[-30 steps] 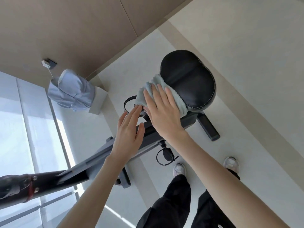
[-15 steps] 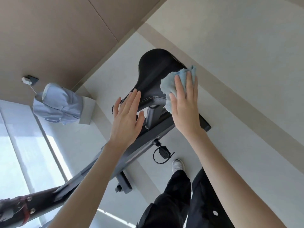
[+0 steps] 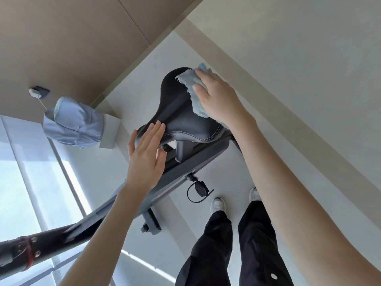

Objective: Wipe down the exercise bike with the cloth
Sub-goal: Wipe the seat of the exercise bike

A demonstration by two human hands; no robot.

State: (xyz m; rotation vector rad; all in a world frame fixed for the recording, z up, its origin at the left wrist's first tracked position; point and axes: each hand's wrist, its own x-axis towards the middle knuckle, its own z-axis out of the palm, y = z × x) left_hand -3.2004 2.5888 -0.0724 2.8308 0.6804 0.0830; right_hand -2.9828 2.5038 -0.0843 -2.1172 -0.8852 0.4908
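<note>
The exercise bike's black padded saddle (image 3: 181, 118) fills the middle of the view, on a dark grey frame (image 3: 191, 162) that runs down to the lower left. My right hand (image 3: 218, 98) presses a light blue cloth (image 3: 190, 83) flat against the saddle's far right side, fingers spread over it. My left hand (image 3: 146, 159) rests with fingers together on the saddle's near left edge, holding nothing. A black pedal with a strap (image 3: 199, 188) hangs below the frame.
A pale box draped with a light blue garment (image 3: 76, 122) stands on the floor to the left, near a wall socket (image 3: 38, 92). My legs in black trousers and white shoes (image 3: 218, 205) stand right of the bike. A bright window (image 3: 24, 182) lies left.
My right hand has slid the cloth from the saddle's near left part across to its far right side. My left hand moved onto the saddle's near edge. The view shifted.
</note>
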